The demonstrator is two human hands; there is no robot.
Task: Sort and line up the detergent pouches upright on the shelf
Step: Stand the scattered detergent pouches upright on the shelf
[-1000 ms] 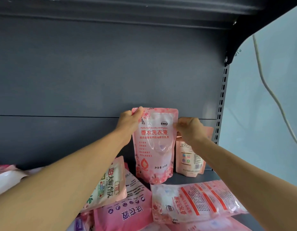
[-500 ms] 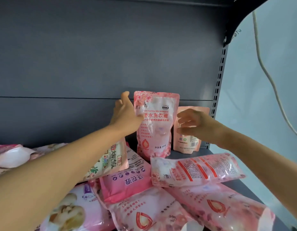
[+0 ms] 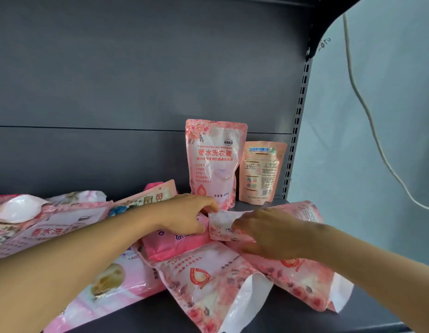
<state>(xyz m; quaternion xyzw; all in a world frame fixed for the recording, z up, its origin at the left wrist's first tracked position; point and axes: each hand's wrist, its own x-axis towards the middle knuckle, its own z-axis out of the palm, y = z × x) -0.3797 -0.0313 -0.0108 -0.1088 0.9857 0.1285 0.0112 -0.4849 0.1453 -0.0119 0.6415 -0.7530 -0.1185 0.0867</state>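
Your right hand point(image 3: 264, 234) is closing on the flat rose-print pouch point(image 3: 223, 225) atop the pile while your left hand point(image 3: 184, 213) rests open beside it, likely to stand it by the upright rose-print pouch point(image 3: 214, 162) at the shelf point(image 3: 280, 316) back.

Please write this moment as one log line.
standing: tall pink pouch, small pouch | left hand, right hand: on flat pouch | rest: lying down

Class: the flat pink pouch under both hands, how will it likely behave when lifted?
The pouch looks soft and glossy, so it will probably sag and may slip. The right hand and left hand both rest on it, suggesting two-handed support helps.
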